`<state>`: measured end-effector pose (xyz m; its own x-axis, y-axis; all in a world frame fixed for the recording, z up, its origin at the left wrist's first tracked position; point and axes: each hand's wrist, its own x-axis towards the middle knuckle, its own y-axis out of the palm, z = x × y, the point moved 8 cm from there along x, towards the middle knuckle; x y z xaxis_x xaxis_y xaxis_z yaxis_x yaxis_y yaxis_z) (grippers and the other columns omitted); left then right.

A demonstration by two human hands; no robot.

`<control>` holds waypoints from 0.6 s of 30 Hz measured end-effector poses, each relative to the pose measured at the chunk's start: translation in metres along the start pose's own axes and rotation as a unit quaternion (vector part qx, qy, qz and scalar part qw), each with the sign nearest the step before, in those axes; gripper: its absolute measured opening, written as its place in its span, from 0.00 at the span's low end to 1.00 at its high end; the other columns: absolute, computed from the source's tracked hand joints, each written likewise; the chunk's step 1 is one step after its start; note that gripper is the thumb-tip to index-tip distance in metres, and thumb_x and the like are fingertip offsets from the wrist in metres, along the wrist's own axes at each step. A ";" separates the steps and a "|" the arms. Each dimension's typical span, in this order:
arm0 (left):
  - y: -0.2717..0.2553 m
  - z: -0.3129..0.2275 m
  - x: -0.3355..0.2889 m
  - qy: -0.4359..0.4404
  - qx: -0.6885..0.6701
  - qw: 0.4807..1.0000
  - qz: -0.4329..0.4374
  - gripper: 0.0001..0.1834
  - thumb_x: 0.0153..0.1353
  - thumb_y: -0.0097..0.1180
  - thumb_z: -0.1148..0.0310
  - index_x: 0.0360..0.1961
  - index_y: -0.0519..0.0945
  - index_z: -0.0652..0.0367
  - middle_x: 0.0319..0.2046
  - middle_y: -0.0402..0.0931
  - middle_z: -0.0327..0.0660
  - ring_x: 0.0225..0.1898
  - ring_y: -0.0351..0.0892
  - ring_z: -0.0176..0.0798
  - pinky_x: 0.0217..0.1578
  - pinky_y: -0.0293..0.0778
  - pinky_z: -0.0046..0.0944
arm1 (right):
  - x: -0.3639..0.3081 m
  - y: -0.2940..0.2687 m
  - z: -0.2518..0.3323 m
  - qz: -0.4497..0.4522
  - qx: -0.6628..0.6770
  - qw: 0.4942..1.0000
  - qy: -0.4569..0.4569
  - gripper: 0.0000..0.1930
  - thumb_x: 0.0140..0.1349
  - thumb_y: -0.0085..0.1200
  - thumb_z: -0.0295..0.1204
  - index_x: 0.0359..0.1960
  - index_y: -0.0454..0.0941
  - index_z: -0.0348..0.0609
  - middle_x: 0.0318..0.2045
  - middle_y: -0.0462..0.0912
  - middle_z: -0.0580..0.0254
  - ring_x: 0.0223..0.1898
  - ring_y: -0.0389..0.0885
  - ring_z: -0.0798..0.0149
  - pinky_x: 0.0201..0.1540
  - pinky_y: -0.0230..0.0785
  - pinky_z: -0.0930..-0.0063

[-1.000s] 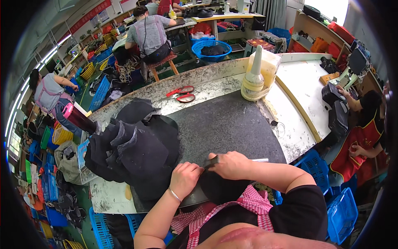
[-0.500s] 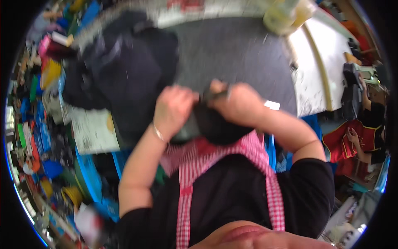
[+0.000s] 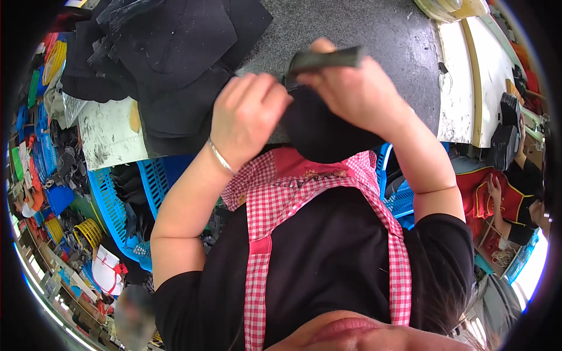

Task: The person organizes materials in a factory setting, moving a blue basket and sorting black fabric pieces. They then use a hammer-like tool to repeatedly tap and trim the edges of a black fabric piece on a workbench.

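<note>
A black rounded flat piece (image 3: 328,131) lies at the table's front edge and partly hangs over it toward my apron. My left hand (image 3: 249,111) is closed, its fingertips pinching the left edge of this piece. My right hand (image 3: 360,90) is over the piece's upper right part, its fingers wrapped round a dark bar-shaped tool (image 3: 328,59). The tool is blurred, so its exact kind is unclear. The index finger sticks up past it, and its lower end is close to the piece's upper edge, beside my left fingertips.
A pile of black cut sheets (image 3: 170,52) covers the table's left side. Grey matting (image 3: 398,64) tops the worktable. A yellowish tub (image 3: 453,9) stands at the far right. Blue plastic baskets (image 3: 114,210) sit below the front edge. Another person's hand (image 3: 495,190) shows at the right.
The whole view has shifted, so the table and pile appear higher. The tool in my right hand now shows more plainly, lying nearly level. My left hand keeps its place at the piece's edge.
</note>
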<state>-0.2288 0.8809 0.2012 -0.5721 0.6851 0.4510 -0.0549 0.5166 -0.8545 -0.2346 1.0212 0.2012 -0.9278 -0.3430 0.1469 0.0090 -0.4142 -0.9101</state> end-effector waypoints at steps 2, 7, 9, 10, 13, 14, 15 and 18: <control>0.007 -0.024 -0.019 0.088 -0.080 0.989 0.090 0.14 0.47 0.74 0.67 0.34 0.84 0.56 0.39 0.84 0.39 0.41 0.85 0.46 0.43 0.81 0.43 | -0.002 0.014 0.003 0.037 -0.016 0.999 0.002 0.15 0.70 0.59 0.40 0.48 0.79 0.41 0.27 0.86 0.49 0.30 0.89 0.45 0.30 0.82 0.54; 0.030 -0.062 -0.042 0.198 -0.038 0.978 0.047 0.24 0.59 0.59 0.65 0.58 0.84 0.51 0.57 0.84 0.42 0.60 0.83 0.44 0.65 0.77 0.44 | -0.009 0.010 0.016 0.035 -0.029 0.998 -0.030 0.15 0.70 0.58 0.40 0.49 0.78 0.43 0.26 0.86 0.49 0.31 0.89 0.44 0.30 0.81 0.52; 0.035 -0.071 -0.053 0.200 -0.076 0.976 0.045 0.22 0.60 0.56 0.67 0.57 0.84 0.52 0.57 0.84 0.43 0.60 0.83 0.44 0.66 0.76 0.45 | -0.018 0.016 0.012 0.026 0.008 0.999 0.031 0.12 0.71 0.58 0.40 0.46 0.78 0.45 0.25 0.85 0.52 0.29 0.87 0.43 0.29 0.80 0.51; 0.035 -0.075 -0.061 0.203 -0.097 0.973 0.044 0.22 0.61 0.55 0.68 0.57 0.84 0.52 0.57 0.84 0.43 0.60 0.83 0.44 0.66 0.76 0.46 | -0.027 0.013 0.014 0.022 0.023 0.999 0.034 0.11 0.70 0.59 0.37 0.44 0.78 0.45 0.25 0.84 0.51 0.29 0.86 0.42 0.30 0.78 0.51; 0.049 -0.087 -0.118 0.229 -0.116 0.958 0.124 0.20 0.63 0.55 0.67 0.56 0.85 0.55 0.57 0.84 0.41 0.62 0.82 0.43 0.67 0.76 0.46 | -0.051 -0.002 0.030 0.011 0.067 0.998 0.016 0.09 0.69 0.62 0.35 0.41 0.78 0.44 0.25 0.83 0.50 0.29 0.84 0.40 0.30 0.76 0.50; 0.064 -0.081 -0.142 0.198 -0.131 0.954 0.184 0.20 0.64 0.54 0.67 0.56 0.85 0.56 0.57 0.84 0.41 0.63 0.82 0.44 0.67 0.75 0.47 | -0.059 -0.005 0.036 0.002 0.088 0.996 -0.001 0.09 0.69 0.61 0.36 0.40 0.78 0.45 0.24 0.84 0.51 0.28 0.85 0.41 0.29 0.77 0.48; 0.067 -0.077 -0.158 0.181 -0.112 0.956 0.200 0.20 0.64 0.55 0.68 0.57 0.84 0.56 0.58 0.84 0.41 0.64 0.81 0.45 0.68 0.74 0.48 | -0.063 -0.005 0.041 0.020 0.113 0.993 0.006 0.10 0.67 0.63 0.35 0.41 0.78 0.44 0.25 0.84 0.49 0.30 0.85 0.40 0.31 0.76 0.48; 0.056 -0.057 -0.152 0.100 -0.133 0.956 0.241 0.23 0.63 0.58 0.69 0.60 0.82 0.58 0.59 0.83 0.42 0.66 0.78 0.48 0.69 0.72 0.49 | -0.071 -0.005 0.037 0.007 0.144 0.989 0.010 0.10 0.66 0.64 0.33 0.41 0.78 0.43 0.26 0.84 0.47 0.33 0.85 0.39 0.33 0.75 0.48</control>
<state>-0.0980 0.8352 0.0993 -0.3090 0.9473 0.0840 0.4007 0.2098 -0.8919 -0.1549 1.0168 0.2099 -0.9337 -0.3357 0.1248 0.1259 -0.6340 -0.7630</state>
